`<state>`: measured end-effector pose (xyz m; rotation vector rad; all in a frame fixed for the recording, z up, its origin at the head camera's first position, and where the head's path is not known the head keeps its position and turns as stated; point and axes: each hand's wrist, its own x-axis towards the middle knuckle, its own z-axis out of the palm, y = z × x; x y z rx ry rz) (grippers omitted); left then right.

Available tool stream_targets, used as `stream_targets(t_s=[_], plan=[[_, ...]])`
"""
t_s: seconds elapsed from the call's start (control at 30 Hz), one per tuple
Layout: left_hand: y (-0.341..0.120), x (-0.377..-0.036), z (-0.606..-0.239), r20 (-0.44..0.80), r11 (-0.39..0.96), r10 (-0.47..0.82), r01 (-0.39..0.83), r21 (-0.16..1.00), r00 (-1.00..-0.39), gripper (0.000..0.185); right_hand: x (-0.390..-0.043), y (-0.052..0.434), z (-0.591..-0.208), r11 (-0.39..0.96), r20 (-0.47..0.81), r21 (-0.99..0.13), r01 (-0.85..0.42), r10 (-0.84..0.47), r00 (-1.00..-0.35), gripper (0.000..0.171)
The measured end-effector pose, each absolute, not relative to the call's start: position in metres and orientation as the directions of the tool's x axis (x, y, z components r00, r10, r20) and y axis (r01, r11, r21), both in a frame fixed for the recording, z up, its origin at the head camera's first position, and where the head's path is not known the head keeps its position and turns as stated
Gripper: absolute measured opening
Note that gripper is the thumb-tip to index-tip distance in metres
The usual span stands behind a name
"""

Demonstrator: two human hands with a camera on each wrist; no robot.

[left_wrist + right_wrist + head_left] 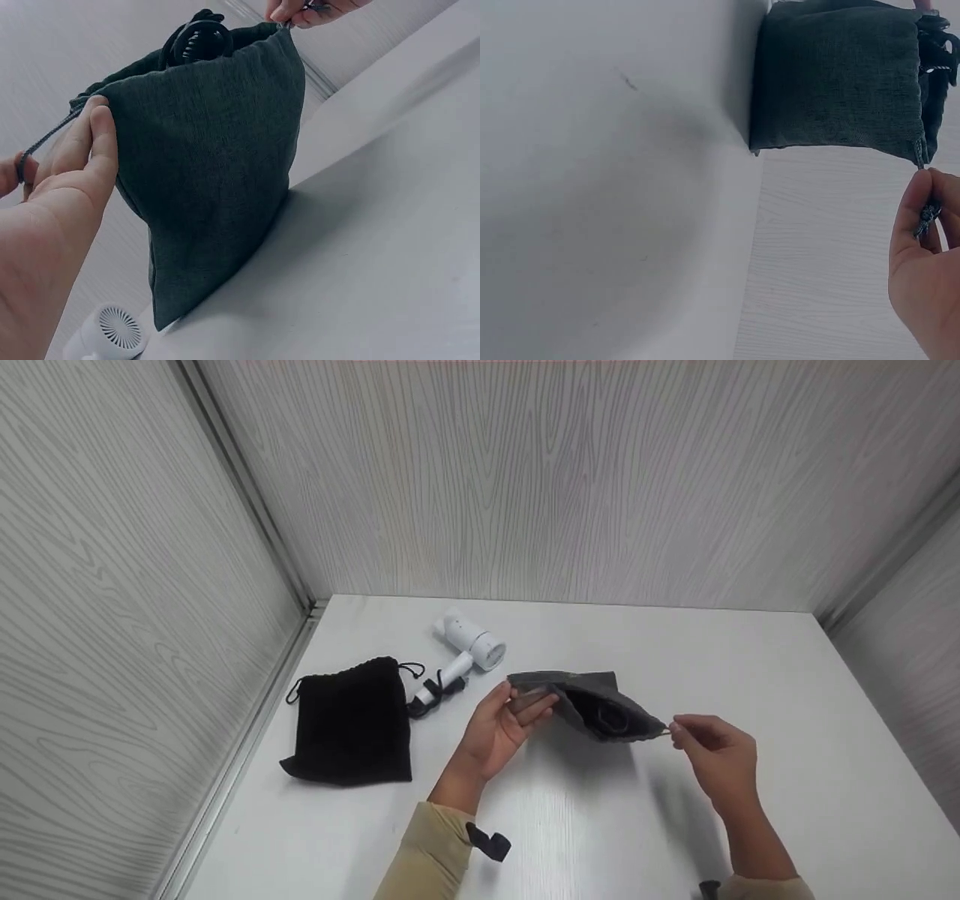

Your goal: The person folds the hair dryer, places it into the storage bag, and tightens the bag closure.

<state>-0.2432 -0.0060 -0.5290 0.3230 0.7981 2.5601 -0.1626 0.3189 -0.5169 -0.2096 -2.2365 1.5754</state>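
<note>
A dark grey drawstring bag [210, 142] stands upright on the table with its mouth open. Inside it, a coiled black cord [201, 43] pokes out at the top; whatever else the bag contains is hidden. My left hand [499, 735] is at the bag's left corner, its fingers against the cloth rim and a loop of the drawstring [51, 136] caught at the thumb. At the opposite corner, my right hand [720, 754] pinches the knotted drawstring end [928, 217] between thumb and fingers, pulling that corner outward.
Left of the hands lies a flat black drawstring pouch [352, 724]. Behind it rests a white hair dryer [469, 639] with its black cord [436, 691] bundled by the handle. Pale wood-grain panels [525, 480] enclose the white table [570, 840] at back and sides.
</note>
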Motion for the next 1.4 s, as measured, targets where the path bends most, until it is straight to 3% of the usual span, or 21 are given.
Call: stream_targets(t_s=[0.2,0.43,0.57,1.0,1.4], plan=[[-0.001,-0.242,-0.527,0.041,-0.753,0.375,-0.279,0.597,-0.926,0.023,-0.167,0.318,-0.52,0.451,0.218,-0.891,-0.055,0.318,-0.923,0.016],[-0.009,-0.241,-0.525,0.057,-0.592,0.337,-0.164,0.789,-0.94,0.019,-0.164,0.322,-0.522,0.534,0.256,-0.844,-0.053,0.313,-0.914,0.014],[-0.017,-0.242,-0.524,0.034,-0.532,0.281,-0.126,0.837,-0.959,0.02,-0.161,0.328,-0.523,0.563,0.271,-0.826,-0.027,0.354,-0.895,0.013],[-0.029,-0.244,-0.522,-0.013,-0.587,0.201,-0.13,0.799,-0.98,0.019,-0.158,0.343,-0.52,0.574,0.286,-0.818,0.025,0.444,-0.849,0.009],[-0.043,-0.236,-0.53,-0.054,-0.579,0.168,-0.143,0.802,-0.984,0.02,-0.15,0.36,-0.528,0.602,0.247,-0.793,0.093,0.458,-0.854,0.01]])
